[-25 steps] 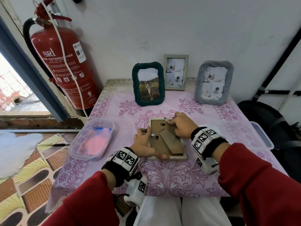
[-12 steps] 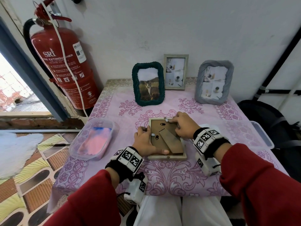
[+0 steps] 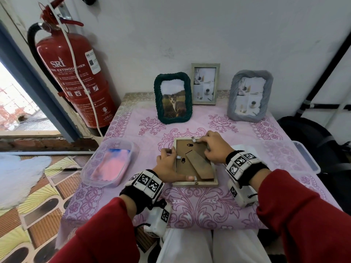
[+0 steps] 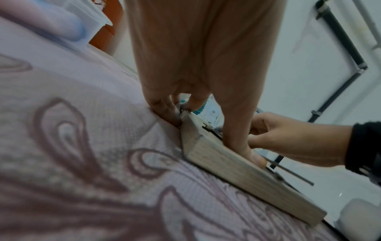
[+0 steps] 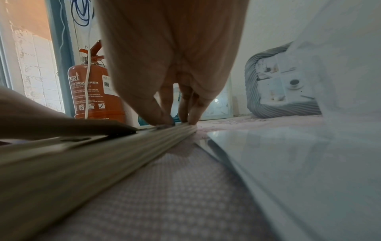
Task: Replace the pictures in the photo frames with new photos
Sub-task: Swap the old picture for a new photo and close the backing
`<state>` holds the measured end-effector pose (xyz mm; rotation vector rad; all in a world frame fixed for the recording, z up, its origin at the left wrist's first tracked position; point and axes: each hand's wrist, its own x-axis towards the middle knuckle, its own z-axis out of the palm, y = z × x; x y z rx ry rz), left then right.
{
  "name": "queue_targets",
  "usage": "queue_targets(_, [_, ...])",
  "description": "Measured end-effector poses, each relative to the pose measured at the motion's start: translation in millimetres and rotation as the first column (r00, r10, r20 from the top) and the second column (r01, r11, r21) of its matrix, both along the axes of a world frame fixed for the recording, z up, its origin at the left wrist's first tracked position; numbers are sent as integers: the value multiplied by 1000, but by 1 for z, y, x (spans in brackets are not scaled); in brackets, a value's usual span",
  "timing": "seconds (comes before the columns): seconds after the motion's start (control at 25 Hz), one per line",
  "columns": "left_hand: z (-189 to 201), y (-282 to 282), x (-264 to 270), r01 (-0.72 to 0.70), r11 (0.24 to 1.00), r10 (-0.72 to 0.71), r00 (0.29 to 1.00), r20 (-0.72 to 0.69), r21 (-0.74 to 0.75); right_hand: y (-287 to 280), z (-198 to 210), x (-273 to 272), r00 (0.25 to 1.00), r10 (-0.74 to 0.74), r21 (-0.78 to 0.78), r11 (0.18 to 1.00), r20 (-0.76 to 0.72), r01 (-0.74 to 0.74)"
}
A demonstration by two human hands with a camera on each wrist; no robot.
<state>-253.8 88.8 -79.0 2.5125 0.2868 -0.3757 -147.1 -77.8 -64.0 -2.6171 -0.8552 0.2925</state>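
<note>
Left hand [image 3: 168, 166] grip round face-down frame [image 3: 187, 154]; right hand [image 3: 212, 149] grip on rim [image 5: 103, 154], clearest wrist-side.

Face-down frame [image 3: 193, 160]: pale matt wood-grain rim, brown matt fibreboard back and stand, small shiny metal tabs [image 3: 178, 157].
Under it, tablecloth [image 3: 199, 205]: woven cloth, matt, printed.
Left of it, tub [image 3: 114, 141]: clear glossy plastic.
Beyond it, green frame [image 3: 158, 95]: rope-textured, matt; grey frame [image 3: 232, 95]: ribbed, cloth-like.
Far left of it, fire extinguisher [image 3: 76, 78]: glossy red painted metal.

The right hand [image 3: 214, 147] has edged slightly rightward on the frame [image 3: 195, 184], fingertips [image 3: 199, 141] now at the top clip [image 3: 194, 140]; the left hand [image 3: 167, 166] has curled its fingers [image 3: 167, 150] tighter.
</note>
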Motion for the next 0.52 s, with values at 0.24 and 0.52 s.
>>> queue_targets(0.24, [-4,-2,3,-36,999,35,998,43,9,0,0,1,1000,2,-7,1000,-12,-2])
queue_targets(0.52, [-5,-2,3,-82,996,84,993,86,-31,1,0,-4,1000,18,3,1000,-10,-18])
